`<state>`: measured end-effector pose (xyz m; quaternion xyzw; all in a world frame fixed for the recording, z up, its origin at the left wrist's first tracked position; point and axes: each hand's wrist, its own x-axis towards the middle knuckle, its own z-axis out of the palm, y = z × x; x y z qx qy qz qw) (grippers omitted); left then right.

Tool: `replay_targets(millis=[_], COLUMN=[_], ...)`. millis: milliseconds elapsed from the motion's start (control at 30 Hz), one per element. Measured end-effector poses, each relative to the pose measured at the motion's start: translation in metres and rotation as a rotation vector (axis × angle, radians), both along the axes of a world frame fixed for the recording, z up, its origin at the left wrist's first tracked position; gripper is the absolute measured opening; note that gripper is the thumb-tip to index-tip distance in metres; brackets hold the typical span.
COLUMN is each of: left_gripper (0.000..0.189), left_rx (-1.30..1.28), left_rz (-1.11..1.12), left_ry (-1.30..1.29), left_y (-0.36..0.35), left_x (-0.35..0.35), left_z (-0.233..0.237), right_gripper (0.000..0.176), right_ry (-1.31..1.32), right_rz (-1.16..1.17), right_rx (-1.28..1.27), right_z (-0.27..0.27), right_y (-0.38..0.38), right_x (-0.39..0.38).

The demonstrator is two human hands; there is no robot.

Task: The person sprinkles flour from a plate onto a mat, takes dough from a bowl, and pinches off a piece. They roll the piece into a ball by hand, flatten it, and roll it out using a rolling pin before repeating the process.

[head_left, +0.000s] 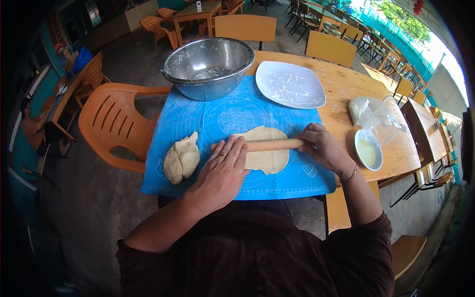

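A wooden rolling pin (269, 145) lies across a flattened sheet of dough (267, 161) on a blue baking mat (198, 119). My left hand (223, 171) rests on the pin's left part, fingers stretched out flat over the wood, palm close to the dough's edge. At the other end, my right hand (321, 146) has thumb and fingers closed around the tip of the pin. A thick lump of dough (181, 159) sits on the mat, left of my left hand.
Behind the mat stand a steel mixing bowl (210, 67) and a floury white plate (290, 85). To the right are a plastic bag of white stuff (373, 116) and a small bowl of pale liquid (368, 150). An orange chair (116, 123) is at the table's left; a person (34, 123) sits far left.
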<state>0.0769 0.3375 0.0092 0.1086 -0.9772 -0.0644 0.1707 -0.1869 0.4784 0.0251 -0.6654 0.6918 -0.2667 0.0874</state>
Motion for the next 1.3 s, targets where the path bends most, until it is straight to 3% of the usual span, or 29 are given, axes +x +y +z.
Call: replay_targets(millis=[67,133,233,533,800,967,1033,1100,1300], left_gripper=[0.058,0.062,0.070,0.072,0.064,0.062,0.062,0.063,0.065], left_rx=[-0.013,-0.025,-0.088,-0.012,0.175,0.163,0.165,0.016,0.002], left_rz=[0.019,0.038,0.076,0.211,0.286,0.313,0.304,0.254,0.123], left_ry=[-0.004,-0.010,-0.033,-0.211,-0.323,-0.281,-0.304,-0.121,-0.077], left_y=[0.002,0.004,0.002,-0.019,-0.045,-0.046,-0.040,-0.029,0.001], left_x=[-0.001,-0.004,-0.008,-0.040,-0.066,-0.069,-0.062,-0.048,-0.016], left_z=[-0.004,-0.006,-0.006,0.006,0.014,0.006,0.001,-0.009,-0.005], right_gripper=[0.029,0.031,0.035,0.037,0.033,0.032,0.033,0.033,0.041], right_ry=[0.084,0.310,0.499,0.366,0.385,0.462,0.373,0.377,0.414], right_rz=[0.013,-0.126,-0.258,-0.339,-0.448,-0.465,-0.421,-0.397,-0.349], right_rx=[-0.034,-0.167,-0.169,0.002,-0.032,-0.100,-0.086,-0.139,-0.110], right_z=[-0.006,-0.007,-0.019,-0.013,-0.018,-0.023,-0.021,-0.031,-0.029], right_y=[-0.005,-0.006,-0.010,-0.028,-0.048,-0.057,-0.053,-0.047,-0.010], right_x=[0.003,0.020,0.027,0.017,0.012,0.006,0.009,0.008,0.027])
